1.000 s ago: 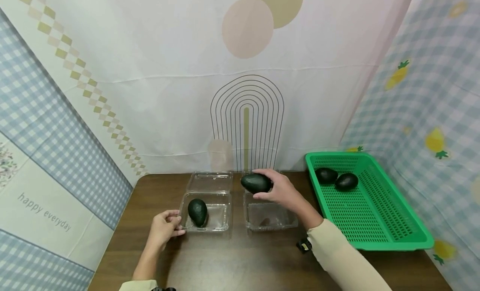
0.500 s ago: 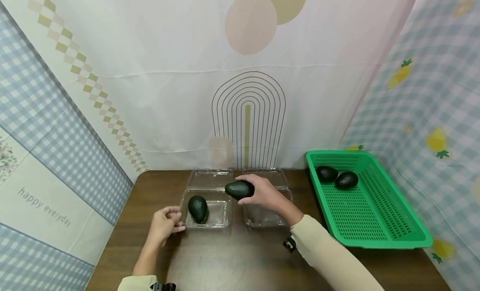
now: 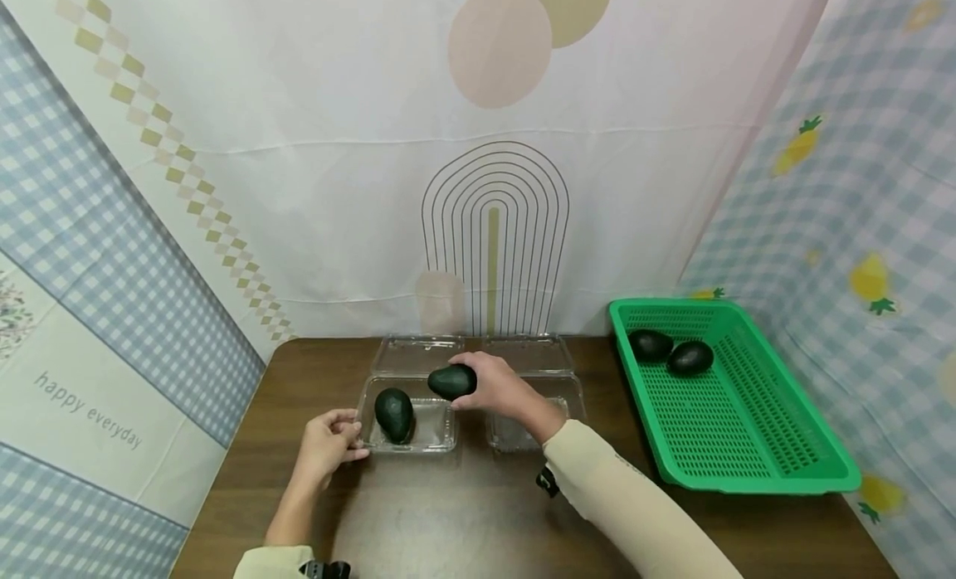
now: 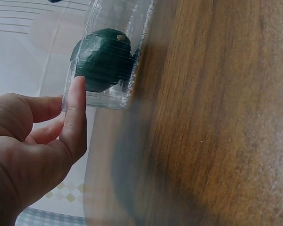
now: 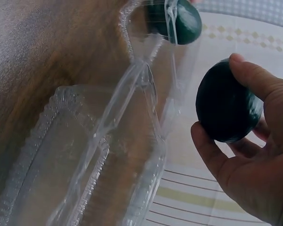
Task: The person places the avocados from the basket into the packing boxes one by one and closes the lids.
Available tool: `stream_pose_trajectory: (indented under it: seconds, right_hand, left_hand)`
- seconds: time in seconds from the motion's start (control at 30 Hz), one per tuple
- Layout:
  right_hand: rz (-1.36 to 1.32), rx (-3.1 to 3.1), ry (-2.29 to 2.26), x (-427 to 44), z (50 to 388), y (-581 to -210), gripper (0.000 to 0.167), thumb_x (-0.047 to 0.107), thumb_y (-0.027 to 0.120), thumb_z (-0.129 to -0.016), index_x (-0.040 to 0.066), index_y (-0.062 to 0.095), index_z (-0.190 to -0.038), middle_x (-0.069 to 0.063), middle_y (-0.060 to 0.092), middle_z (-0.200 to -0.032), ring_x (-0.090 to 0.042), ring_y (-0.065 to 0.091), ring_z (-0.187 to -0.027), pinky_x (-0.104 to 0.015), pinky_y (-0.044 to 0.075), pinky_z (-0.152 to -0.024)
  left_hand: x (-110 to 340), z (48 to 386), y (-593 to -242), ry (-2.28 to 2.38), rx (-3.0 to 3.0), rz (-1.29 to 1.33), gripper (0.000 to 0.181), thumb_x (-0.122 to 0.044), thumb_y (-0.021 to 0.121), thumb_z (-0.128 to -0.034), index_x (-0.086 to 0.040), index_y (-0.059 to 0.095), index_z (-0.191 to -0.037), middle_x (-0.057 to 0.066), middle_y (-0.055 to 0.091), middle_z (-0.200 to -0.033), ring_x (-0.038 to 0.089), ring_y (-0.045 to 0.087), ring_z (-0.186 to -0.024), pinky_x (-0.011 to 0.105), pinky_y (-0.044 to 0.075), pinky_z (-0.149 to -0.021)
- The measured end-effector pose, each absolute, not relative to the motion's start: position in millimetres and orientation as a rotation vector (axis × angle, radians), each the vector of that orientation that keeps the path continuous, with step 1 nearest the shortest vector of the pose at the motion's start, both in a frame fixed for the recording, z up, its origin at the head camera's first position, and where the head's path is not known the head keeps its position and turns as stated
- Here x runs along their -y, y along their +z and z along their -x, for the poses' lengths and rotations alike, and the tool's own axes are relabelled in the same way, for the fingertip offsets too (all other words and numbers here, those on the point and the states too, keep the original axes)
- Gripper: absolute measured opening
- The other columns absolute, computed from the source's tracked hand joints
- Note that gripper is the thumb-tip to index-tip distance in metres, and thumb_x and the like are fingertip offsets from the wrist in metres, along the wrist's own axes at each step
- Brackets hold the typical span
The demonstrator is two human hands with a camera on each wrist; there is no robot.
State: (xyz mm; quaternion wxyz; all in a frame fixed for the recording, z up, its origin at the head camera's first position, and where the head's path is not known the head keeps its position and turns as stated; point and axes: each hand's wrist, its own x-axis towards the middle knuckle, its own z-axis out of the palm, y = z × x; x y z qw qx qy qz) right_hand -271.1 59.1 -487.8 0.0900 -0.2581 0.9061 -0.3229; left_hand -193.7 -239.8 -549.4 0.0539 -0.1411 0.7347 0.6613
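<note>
My right hand [image 3: 496,386] grips a dark green avocado [image 3: 452,381] between thumb and fingers, held above the right part of the left clear plastic clamshell box [image 3: 433,446]. In the right wrist view the held avocado [image 5: 226,101] is clear of the boxes. Another avocado [image 3: 394,415] lies in the left side of that box. My left hand [image 3: 327,446] pinches the box's left edge; the left wrist view shows the thumb and a finger [image 4: 76,108] on its wall. Both lids stand open at the back. The right clamshell box [image 3: 515,434] is partly hidden by my right hand and forearm.
A green plastic basket [image 3: 754,484] stands at the right of the wooden table [image 3: 448,521], with two dark avocados [image 3: 690,358] in its far left corner. A patterned cloth [image 3: 336,189] hangs right behind the table's back edge.
My right hand has carried the avocado leftward from above the right clamshell box to above the left one. My left hand has stayed at the box's edge. The view has shifted slightly.
</note>
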Motion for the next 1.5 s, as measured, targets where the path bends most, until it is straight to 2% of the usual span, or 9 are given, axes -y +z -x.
stream_pose_trajectory:
  seconds: [0.8,1.1,1.5]
  right_hand:
    - [0.710,-2.769,-0.572,-4,281,-493,0.066,0.040,0.086,-0.084,0.012,0.060,-0.138,-0.009,0.068,-0.125,-0.024,0.064,-0.105,-0.033,0.059,-0.083]
    - [0.693,-2.846,-0.301,12,271,-501,0.076,0.051,0.082,-0.086,0.009,0.055,-0.143,-0.012,0.059,-0.136,-0.027,0.063,-0.121,-0.038,0.061,-0.100]
    - [0.697,-2.903,-0.089,25,261,-507,0.070,0.050,0.078,-0.089,0.009,0.055,-0.141,-0.013,0.061,-0.134,-0.032,0.062,-0.117,-0.039,0.064,-0.096]
  left_hand:
    - [239,193,-546,2.030,-2.220,0.417,0.038,0.009,0.055,-0.1001,0.020,0.048,-0.135,0.011,0.056,-0.085,0.014,0.061,-0.066,0.029,0.069,-0.062]
    - [238,192,-546,2.034,-2.213,0.439,0.036,0.010,0.053,-0.0999,0.020,0.049,-0.134,0.011,0.057,-0.085,0.013,0.060,-0.066,0.027,0.068,-0.061]
    - [237,191,-545,2.023,-2.221,0.429,0.038,0.009,0.054,-0.1002,0.020,0.048,-0.136,0.013,0.057,-0.087,0.015,0.061,-0.067,0.028,0.069,-0.061]
